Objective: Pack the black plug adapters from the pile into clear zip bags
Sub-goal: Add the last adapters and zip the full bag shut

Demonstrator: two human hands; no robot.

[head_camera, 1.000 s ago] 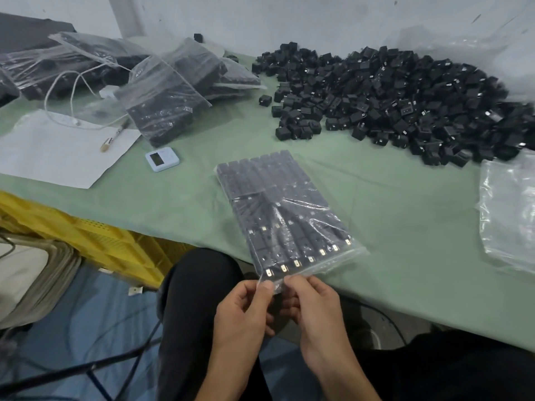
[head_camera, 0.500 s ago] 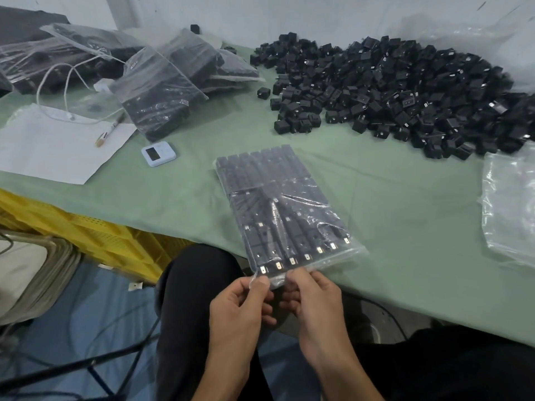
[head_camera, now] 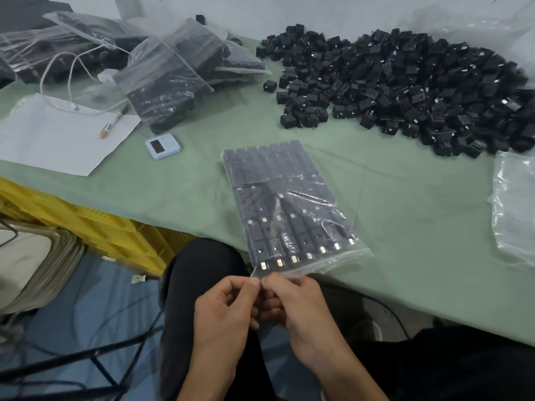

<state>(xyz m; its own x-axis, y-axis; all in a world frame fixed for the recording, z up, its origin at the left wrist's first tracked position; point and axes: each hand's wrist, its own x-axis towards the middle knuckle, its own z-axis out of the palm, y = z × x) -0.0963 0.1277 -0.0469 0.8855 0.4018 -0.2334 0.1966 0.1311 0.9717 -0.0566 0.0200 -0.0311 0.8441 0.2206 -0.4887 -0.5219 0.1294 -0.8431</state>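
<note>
Two hands: the bag (head_camera: pixel 285 204) mouth is pinched by left hand (head_camera: pixel 225 311) and right hand (head_camera: pixel 293 303).
Bag: packed with adapters (head_camera: pixel 269 172), laid on table (head_camera: pixel 399 233).
Pile (head_camera: pixel 405 82): heaped beyond.

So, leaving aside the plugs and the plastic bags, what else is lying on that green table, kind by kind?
White paper sheet: 1
Pen: 1
Small white device with a screen: 1
White cable: 1
Total: 4
</note>
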